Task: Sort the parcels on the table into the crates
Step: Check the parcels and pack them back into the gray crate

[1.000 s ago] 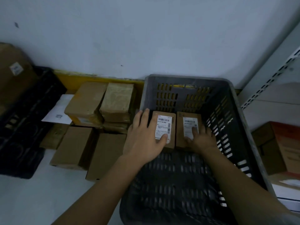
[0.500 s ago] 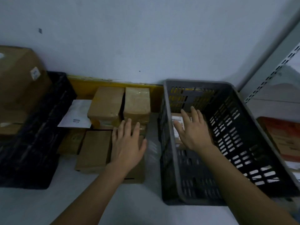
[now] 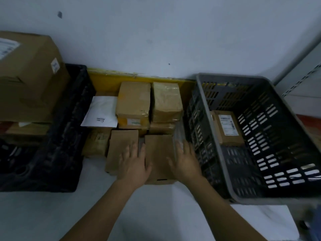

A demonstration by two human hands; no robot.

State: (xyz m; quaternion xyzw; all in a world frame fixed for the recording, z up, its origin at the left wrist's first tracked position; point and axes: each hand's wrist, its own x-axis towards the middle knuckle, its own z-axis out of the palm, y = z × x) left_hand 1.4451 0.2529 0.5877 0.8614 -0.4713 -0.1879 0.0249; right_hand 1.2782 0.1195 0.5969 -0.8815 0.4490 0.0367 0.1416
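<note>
hands, right now out of the grey crate, spread flat, open, gripping nothing, over flat parcel.

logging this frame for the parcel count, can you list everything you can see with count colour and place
grey crate: one, grey slotted plastic, right side of the table
labelled parcels: at least one, brown with a white label, inside the grey crate
black crate: one, black, left side
large cardboard box: one, brown, over the black crate at far left
white mailer: one, white, between the crates, near the wall
brown parcels: about seven, brown, clustered between the crates
table: one, white
left hand: fingers spread over two front parcels
right hand: fingers straight, at the nearest parcel's right edge
</note>
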